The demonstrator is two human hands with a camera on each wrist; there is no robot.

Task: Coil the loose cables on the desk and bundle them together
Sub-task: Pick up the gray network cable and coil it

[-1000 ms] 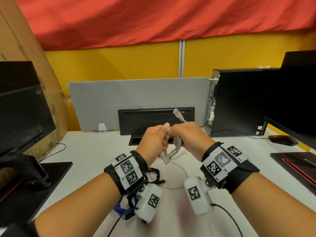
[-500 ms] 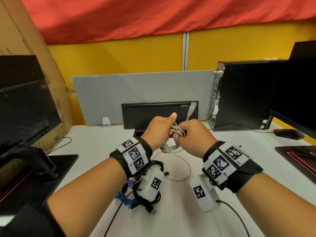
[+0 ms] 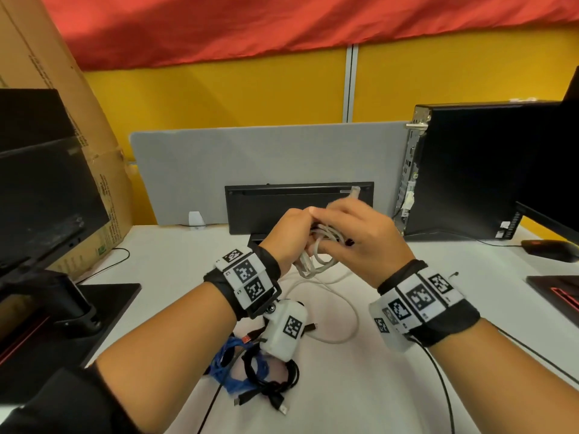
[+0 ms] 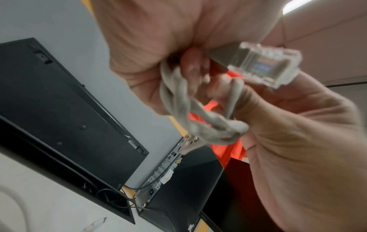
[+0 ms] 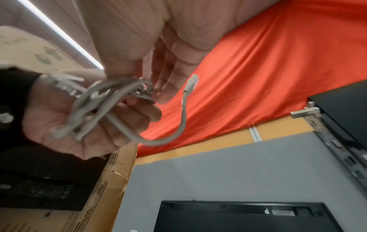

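Above the white desk (image 3: 360,386) my left hand (image 3: 291,233) grips a small coil of grey network cable (image 3: 319,245). My right hand (image 3: 347,227) holds the coil's right side between its thumb and outstretched fingers. The cable's free tail curves up beyond my fingers to a clear plug (image 3: 355,191) (image 5: 192,81). The other plug (image 4: 264,62) sticks out of my left fist (image 4: 149,47) in the left wrist view. A loose white cable (image 3: 347,308) loops on the desk under my hands. A blue coil (image 3: 230,364) and a black coil (image 3: 272,377) lie near my left forearm.
A black keyboard (image 3: 297,208) leans against the grey partition (image 3: 266,158) behind my hands. A computer tower (image 3: 470,170) and a mouse (image 3: 548,249) are on the right. A monitor (image 3: 47,189), its base (image 3: 103,305) and a cardboard box (image 3: 78,120) are on the left.
My right hand's fingers went from curled on the cable tail to stretched out over the coil. The tail with its plug swung to the right.
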